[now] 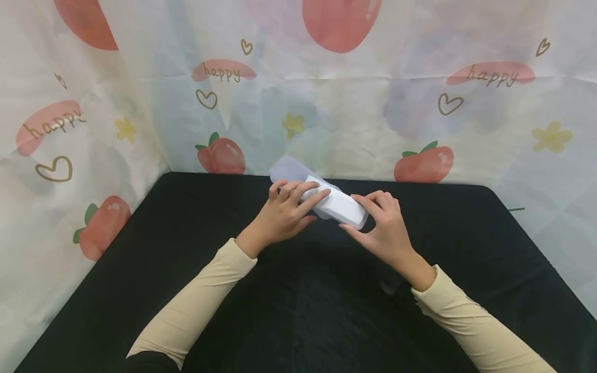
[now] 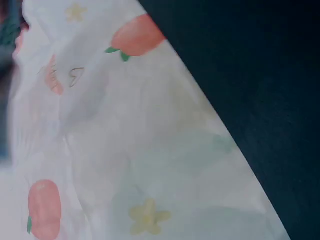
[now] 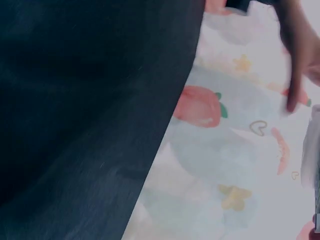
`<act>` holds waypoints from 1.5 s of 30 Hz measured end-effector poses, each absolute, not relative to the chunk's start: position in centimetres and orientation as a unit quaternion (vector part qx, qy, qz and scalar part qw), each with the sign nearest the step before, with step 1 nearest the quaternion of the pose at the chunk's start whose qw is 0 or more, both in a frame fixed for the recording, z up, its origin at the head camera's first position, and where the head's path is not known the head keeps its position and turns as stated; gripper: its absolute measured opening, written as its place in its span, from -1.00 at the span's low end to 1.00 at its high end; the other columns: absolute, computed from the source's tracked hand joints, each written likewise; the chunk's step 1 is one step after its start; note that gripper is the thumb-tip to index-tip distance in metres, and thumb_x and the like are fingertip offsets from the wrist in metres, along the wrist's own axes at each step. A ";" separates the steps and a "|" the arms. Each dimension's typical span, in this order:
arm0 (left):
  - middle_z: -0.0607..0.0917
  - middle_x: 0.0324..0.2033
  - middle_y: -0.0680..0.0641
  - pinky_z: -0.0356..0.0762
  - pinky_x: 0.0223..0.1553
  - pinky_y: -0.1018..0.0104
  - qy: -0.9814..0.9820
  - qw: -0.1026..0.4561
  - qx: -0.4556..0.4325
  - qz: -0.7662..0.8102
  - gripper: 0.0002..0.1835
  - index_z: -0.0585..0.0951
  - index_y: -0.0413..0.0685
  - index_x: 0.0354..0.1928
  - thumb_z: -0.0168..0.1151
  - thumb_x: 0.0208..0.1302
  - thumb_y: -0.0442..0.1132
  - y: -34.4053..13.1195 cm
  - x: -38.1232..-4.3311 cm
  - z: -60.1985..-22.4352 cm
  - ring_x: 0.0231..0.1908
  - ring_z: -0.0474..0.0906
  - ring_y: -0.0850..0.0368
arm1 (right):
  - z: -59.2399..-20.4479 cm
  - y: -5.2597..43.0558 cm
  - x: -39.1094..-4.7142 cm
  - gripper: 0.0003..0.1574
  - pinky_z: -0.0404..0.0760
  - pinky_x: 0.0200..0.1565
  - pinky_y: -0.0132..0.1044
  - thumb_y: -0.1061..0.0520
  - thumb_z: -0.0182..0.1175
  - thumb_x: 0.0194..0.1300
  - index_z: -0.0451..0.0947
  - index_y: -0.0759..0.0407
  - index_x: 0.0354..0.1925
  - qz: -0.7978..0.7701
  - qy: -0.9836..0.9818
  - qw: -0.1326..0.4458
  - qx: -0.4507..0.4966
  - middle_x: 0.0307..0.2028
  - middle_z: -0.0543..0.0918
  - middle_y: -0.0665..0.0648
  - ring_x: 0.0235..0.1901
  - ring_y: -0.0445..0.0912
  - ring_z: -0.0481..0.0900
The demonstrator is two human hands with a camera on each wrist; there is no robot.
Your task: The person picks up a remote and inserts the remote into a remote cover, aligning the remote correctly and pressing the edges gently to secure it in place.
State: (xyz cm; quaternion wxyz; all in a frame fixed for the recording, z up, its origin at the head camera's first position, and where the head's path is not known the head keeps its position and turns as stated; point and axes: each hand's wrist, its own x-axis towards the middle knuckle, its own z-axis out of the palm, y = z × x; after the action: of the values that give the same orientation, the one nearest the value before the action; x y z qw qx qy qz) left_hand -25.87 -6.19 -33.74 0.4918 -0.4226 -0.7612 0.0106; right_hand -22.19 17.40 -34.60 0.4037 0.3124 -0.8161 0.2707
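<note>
In the head view, a white, long, round-edged object [image 1: 344, 207] is held up near the far side of the table, slanting down to the right. A pale lilac, see-through flat part [image 1: 290, 170] sticks out behind its upper left end; what kind of thing it is cannot be made out. My left hand [image 1: 286, 210] holds the left end, fingers on top and thumb below. With thumb and fingers, my right hand [image 1: 384, 225] grips the right end. A blurred hand [image 3: 302, 55] shows at the upper right of the right wrist view.
A black-covered table [image 1: 298, 311] lies under both arms. Behind it and to its sides hangs a pale curtain [image 1: 354, 114] printed with red fruit, hearts and flowers. Blurred dark shapes [image 2: 6, 75] stand at the left edge of the left wrist view.
</note>
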 end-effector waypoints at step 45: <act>0.50 0.14 0.11 -0.04 0.20 -0.05 -0.835 0.363 -0.404 0.091 -0.15 0.25 0.17 0.37 0.31 0.05 0.21 -5.6 -25.9 -32.3 0.17 0.34 0.17 | -34.0 18.3 -23.0 -0.06 0.51 -0.18 0.05 -0.15 0.56 -0.32 0.52 0.37 -0.04 -0.012 -0.824 0.427 0.373 -0.34 0.70 0.28 -0.39 0.09 0.60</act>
State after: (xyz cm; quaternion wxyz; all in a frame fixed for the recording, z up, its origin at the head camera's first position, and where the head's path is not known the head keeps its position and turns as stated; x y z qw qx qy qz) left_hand -25.91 -5.58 -32.29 0.3631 -0.4036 -0.8348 0.0915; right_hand -23.01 18.28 -34.04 0.4267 0.3730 -0.8238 -0.0116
